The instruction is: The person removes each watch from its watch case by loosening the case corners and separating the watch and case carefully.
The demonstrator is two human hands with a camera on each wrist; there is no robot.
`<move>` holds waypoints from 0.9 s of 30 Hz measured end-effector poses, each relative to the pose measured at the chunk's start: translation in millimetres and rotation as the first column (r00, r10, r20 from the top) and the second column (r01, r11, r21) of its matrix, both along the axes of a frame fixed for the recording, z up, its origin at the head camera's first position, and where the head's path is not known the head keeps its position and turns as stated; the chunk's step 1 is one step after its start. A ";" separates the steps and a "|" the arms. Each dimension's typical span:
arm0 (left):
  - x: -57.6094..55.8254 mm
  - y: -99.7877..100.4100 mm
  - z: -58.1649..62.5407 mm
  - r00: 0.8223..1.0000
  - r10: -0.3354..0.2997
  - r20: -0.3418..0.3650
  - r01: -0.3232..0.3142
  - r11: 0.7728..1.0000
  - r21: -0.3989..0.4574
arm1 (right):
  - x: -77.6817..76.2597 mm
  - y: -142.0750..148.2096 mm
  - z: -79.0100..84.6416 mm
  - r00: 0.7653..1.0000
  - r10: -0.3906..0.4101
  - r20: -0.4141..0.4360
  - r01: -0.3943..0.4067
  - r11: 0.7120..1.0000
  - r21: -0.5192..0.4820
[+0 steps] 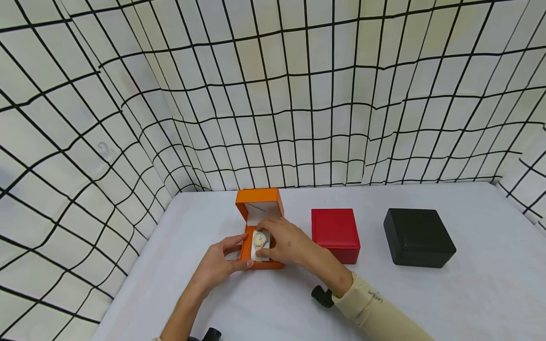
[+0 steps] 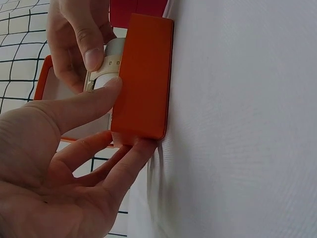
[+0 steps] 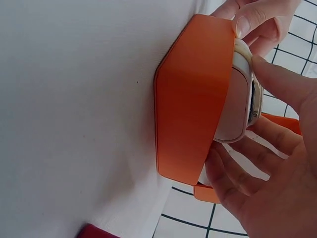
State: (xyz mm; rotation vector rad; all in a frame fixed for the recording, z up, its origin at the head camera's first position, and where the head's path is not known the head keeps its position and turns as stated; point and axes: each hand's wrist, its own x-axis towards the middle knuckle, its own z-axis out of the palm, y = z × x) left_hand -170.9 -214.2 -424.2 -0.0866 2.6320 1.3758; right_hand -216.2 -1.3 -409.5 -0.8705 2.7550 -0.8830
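Observation:
An orange watch box [image 1: 266,266] sits on the white-covered table with its lid [image 1: 259,194] raised at the back. Inside it is a wristwatch [image 1: 259,240] with a pale dial and cream strap, wrapped round a light cushion [image 3: 235,106]. My right hand [image 1: 290,242] pinches the watch on its cushion, thumb at the near end of the strap and fingers at the far end. The cushion stands partly above the box wall in the right wrist view. My left hand [image 1: 215,265] grips the box's left side, its thumb [image 2: 101,96] at the front rim and fingers against the side.
Right of the orange box stands a closed red box [image 1: 335,229], close to my right forearm. Farther right is a closed black box [image 1: 419,237]. White walls with a black grid [image 1: 273,113] enclose the table's back and sides.

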 end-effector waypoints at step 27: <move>-0.1 -1.3 -0.9 1.000 0.004 0.002 -0.004 1.000 0.000 | 0.3 0.2 -2.7 0.996 0.035 0.080 -0.018 0.979 -0.204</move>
